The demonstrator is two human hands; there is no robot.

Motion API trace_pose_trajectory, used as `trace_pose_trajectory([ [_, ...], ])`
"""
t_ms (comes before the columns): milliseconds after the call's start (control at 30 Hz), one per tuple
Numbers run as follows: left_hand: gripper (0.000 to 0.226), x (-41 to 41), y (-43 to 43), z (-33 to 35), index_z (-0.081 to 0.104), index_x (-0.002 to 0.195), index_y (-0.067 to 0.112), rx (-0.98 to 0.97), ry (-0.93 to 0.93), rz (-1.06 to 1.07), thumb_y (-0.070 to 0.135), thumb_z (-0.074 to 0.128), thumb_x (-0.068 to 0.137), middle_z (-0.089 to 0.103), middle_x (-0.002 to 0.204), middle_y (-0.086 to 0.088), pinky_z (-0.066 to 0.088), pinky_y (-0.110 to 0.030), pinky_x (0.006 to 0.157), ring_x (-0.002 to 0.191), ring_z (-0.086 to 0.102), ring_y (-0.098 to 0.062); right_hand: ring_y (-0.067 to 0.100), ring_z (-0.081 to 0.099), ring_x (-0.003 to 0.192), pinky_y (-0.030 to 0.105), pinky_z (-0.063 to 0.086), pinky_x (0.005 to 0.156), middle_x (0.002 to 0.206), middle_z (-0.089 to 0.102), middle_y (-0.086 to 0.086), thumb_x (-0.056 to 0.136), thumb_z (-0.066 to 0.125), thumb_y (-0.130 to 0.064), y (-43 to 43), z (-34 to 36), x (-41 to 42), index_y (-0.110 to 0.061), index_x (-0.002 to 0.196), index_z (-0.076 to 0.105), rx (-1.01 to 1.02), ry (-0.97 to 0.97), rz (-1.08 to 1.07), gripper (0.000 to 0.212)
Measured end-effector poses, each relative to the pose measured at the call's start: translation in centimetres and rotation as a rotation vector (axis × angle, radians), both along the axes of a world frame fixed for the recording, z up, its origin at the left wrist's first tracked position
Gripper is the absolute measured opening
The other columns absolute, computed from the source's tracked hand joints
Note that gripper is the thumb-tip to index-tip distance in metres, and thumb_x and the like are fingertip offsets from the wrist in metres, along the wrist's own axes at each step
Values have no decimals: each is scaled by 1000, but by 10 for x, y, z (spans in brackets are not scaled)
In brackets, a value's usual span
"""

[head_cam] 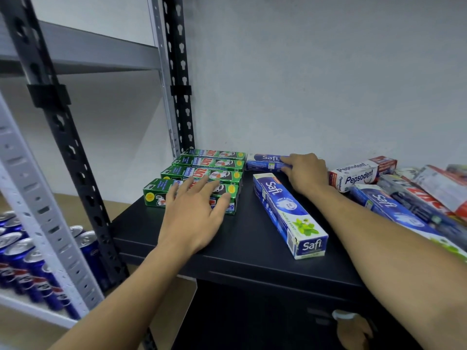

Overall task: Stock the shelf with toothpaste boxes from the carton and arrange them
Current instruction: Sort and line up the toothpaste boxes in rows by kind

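Okay: your left hand [194, 205] lies flat, fingers spread, on the front green box [154, 192]; your right hand [305, 173] pinches the rear Safi box [262, 162] by the wall. Pin the row, slide it flush alongside, then straighten the diagonal Safi box [288, 215].

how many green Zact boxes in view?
4 green Zact boxes in a row at the shelf's back left: one by the wall, two in front of it, the nearest under the left hand's fingers. The jumbled pile at right may hide more.
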State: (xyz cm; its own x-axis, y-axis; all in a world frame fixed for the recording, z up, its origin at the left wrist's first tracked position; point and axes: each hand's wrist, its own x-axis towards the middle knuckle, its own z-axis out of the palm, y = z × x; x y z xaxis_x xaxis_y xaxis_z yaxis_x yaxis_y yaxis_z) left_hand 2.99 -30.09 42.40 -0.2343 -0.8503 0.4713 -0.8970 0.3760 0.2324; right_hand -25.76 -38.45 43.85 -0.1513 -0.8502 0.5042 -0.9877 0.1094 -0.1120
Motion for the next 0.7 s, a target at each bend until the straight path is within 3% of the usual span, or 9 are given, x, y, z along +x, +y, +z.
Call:
trace_pose_trajectory([
  [100, 70, 0, 0, 0, 46, 146, 34, -1, 6, 0, 67, 15, 92, 34, 158, 10, 7, -46, 123, 149, 22, -18, 33, 56, 108, 40, 43, 88, 114, 68, 3, 96, 52, -43, 5, 1, 0, -30, 125, 63, 1, -48, 16, 34],
  [267, 63, 1, 0, 0, 45, 147, 32, -1, 15, 6, 63, 22, 98, 35, 158, 8, 7, -46, 123, 149, 22, -18, 30, 58, 115, 38, 50, 94, 121, 68, 7, 93, 60, -31, 33, 14, 5, -25, 123, 68, -83, -333, 70, 31],
  [433, 60, 1, 1, 2, 44, 147, 31, 10, 5, 15, 61, 24, 99, 35, 159, 7, 1, -48, 123, 150, 20, -19, 13, 64, 96, 26, 49, 84, 98, 73, -9, 88, 65, -36, 82, 30, 24, -27, 100, 75, -27, -416, 161, 18],
  [600, 59, 0, 5, 4, 46, 146, 31, 20, 12, 46, 60, 24, 99, 36, 158, 6, -4, -53, 121, 150, 20, -22, 7, 62, 82, 27, 48, 74, 79, 66, -16, 81, 60, -64, 151, 40, 50, -28, 86, 68, 119, -358, 150, 38],
  [700, 59, 1, 6, 5, 47, 146, 31, 29, 20, 54, 59, 24, 99, 36, 158, 5, -2, -55, 120, 150, 21, -22, 12, 63, 88, 34, 53, 80, 90, 66, -14, 63, 52, -86, 176, 32, 61, -32, 97, 62, 234, -270, 98, 65],
])
